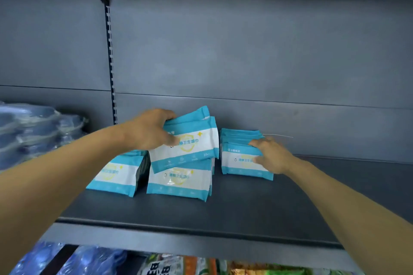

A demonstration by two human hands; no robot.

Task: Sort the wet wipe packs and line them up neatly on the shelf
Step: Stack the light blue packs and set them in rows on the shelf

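Observation:
Blue-and-white wet wipe packs stand in upright rows on the dark grey shelf [245, 205]. My left hand [148, 129] grips a bundle of packs [190, 140], lifted and tilted above the middle row [178, 182]. A left row of packs [117, 175] stands below my left forearm. My right hand [271, 155] holds the right row of packs [240, 152], with fingers over its top edges and thumb on the front pack's face.
Plastic-wrapped blue goods [33, 129] sit on the shelf to the left, beyond the slotted upright [111, 62]. The lower shelf holds blue wrapped bundles [73, 261] and colourful snack bags [201, 265]. Bare shelf stretches to the right of the packs.

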